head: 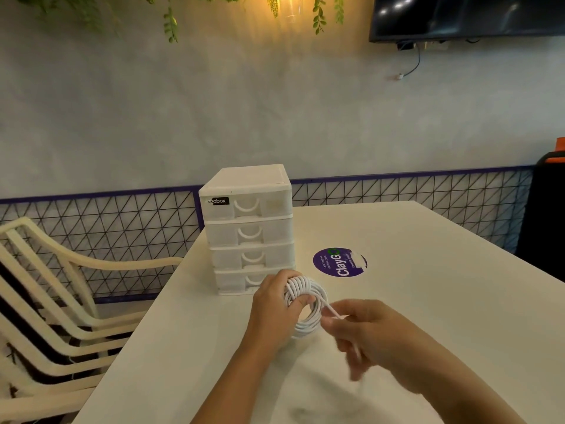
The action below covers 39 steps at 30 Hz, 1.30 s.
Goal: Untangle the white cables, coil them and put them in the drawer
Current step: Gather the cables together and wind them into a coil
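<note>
Held above the white table (428,301), a coiled white cable (308,304) is clasped in the curled left grip (275,304), while its loose end is pinched by the right grip (357,325). Just beyond the left grip, a four-drawer unit (247,228) is seen with all drawers closed; a purple sticker (339,261) lies beyond the right grip.
</note>
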Tool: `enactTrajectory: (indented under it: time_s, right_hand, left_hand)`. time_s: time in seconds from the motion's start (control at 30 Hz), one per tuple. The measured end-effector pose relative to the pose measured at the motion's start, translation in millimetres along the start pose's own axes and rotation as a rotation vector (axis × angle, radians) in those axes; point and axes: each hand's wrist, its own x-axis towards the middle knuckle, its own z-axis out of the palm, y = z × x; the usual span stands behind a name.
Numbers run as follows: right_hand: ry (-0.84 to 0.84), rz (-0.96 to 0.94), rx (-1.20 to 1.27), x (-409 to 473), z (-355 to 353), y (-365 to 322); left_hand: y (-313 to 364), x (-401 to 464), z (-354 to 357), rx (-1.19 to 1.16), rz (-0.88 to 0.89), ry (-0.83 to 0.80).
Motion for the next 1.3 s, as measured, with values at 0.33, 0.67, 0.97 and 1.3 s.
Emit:
enactTrajectory:
  time_s: [0.33, 0.67, 0.97, 1.3]
  right_hand:
    - [0.473, -0.275, -0.869, -2, -49, -42]
    - [0.685, -0.538, -1.067, 20, -68, -57]
    - [0.633, -0.444, -0.845, 76, -69, -53]
    - [0.631, -0.379, -0.795, 100, -63, -45]
  left_hand:
    - [5, -2, 1, -0.039, -0.045, -0.071]
    - [22, -6, -4, -0.154, -0.003, -0.225]
    - [24, -5, -12, -0.272, -0.004, -0.286]
    - [26, -7, -12, -0.201, 0.01, -0.336]
